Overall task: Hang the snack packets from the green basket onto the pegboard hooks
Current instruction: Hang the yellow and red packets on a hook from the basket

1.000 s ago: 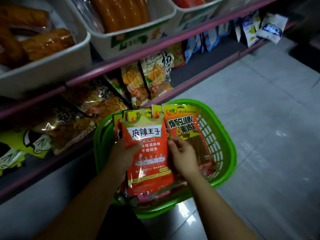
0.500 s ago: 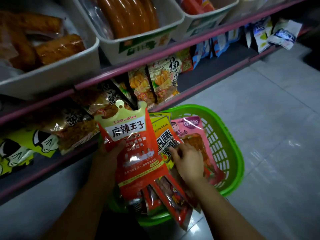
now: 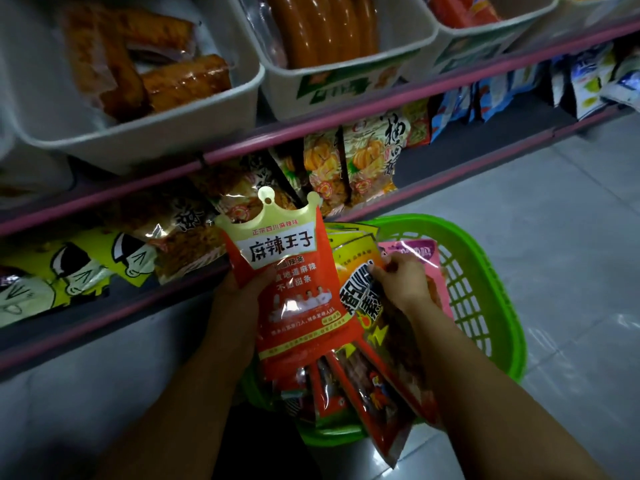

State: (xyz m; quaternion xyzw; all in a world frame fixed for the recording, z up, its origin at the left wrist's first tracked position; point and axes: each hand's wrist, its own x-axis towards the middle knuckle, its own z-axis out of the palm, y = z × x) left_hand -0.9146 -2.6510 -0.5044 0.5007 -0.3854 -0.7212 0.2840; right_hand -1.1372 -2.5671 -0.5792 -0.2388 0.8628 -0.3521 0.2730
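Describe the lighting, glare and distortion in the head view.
Head view: dim overall, lower left nearly black; glare on the red packet in the left hand and on floor tiles; wide-angle lens bows the pink shelf rails.

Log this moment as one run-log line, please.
left hand: holds red crown-topped snack packet | right hand: pinches yellow-and-black packet | green plastic basket: on floor, still holds packets | hung: not yet

I see a grey tiled floor (image 3: 571, 237) with the green basket (image 3: 485, 292) sitting on it, just beside a pink-edged shelf (image 3: 467, 147). That lower shelf carries snack packets (image 3: 363, 161); the shelf above (image 3: 311, 119) holds white bins (image 3: 194, 123) of sausages and dried snacks.
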